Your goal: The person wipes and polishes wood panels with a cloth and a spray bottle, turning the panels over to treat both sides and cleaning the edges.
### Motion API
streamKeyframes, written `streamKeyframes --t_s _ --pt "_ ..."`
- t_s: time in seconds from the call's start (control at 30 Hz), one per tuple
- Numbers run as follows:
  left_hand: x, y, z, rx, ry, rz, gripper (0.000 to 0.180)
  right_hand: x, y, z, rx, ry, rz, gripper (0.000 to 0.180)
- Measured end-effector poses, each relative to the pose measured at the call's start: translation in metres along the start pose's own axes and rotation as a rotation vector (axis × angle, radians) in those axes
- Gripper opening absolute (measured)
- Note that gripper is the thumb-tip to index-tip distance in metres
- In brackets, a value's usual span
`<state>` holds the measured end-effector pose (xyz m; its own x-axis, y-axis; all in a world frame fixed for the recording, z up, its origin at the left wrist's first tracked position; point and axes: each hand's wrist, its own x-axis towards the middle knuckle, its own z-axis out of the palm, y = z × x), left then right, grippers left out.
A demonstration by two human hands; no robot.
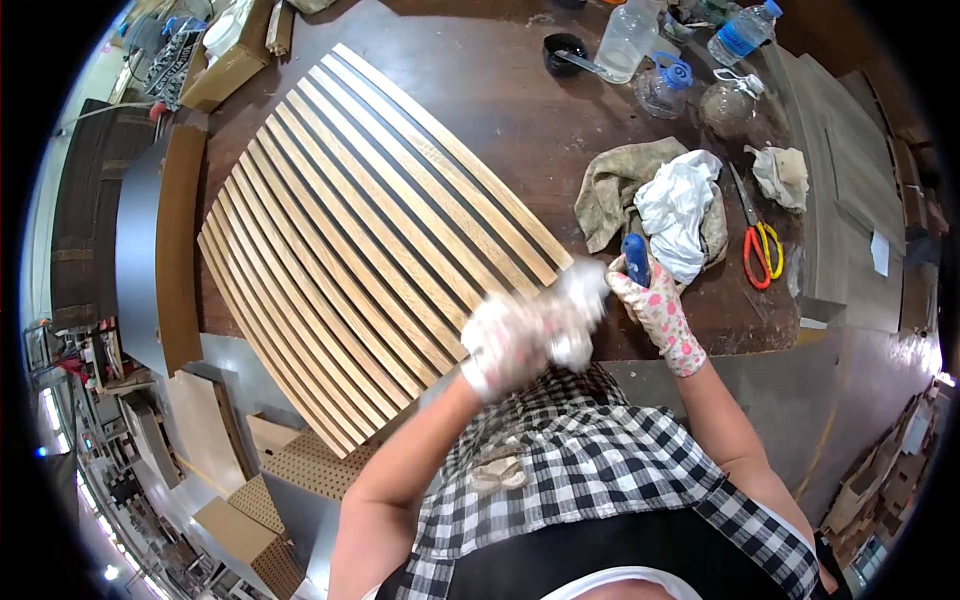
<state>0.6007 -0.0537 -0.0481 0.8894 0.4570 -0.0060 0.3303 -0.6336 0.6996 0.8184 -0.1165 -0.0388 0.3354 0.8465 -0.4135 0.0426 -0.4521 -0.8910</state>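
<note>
A slatted wooden panel (370, 220), pale strips with dark gaps between them, lies on the brown table and juts past its front edge. By the panel's near right corner, my gloved left hand (503, 345) is smeared by motion, closed around a crumpled white cloth (580, 292). My right hand (660, 312), in a white glove with pink spots, grips a tool by its blue handle (635, 258); its working end is hidden. Just beyond it lie a white rag (680, 205) and a grey-brown rag (610, 190).
Red-and-yellow-handled scissors (757, 240) lie at the right beside a crumpled wipe (780, 178). Farther back stand a black cup (566, 54), a squeeze bottle (628, 42) and several plastic bottles (664, 88). A cardboard box (228, 62) sits far left. Grey boards (835, 170) are stacked at right.
</note>
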Motion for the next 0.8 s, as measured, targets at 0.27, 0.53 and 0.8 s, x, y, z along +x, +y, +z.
streamKeyframes --t_s 0.27,0.53,0.8 --pt "-0.206 -0.048 -0.085 -0.09 1.278 -0.635 0.019 0.037 -0.041 0.033 -0.436 0.002 -0.212 0.03" --pt "-0.364 -0.108 -0.014 -0.819 1.287 -1.033 0.043 0.065 -0.041 0.065 -0.925 -0.073 -0.372 0.033" --pt "-0.332 -0.082 -0.061 -1.061 1.282 -1.037 0.035 0.078 -0.049 0.048 -0.485 -0.228 0.071 0.03"
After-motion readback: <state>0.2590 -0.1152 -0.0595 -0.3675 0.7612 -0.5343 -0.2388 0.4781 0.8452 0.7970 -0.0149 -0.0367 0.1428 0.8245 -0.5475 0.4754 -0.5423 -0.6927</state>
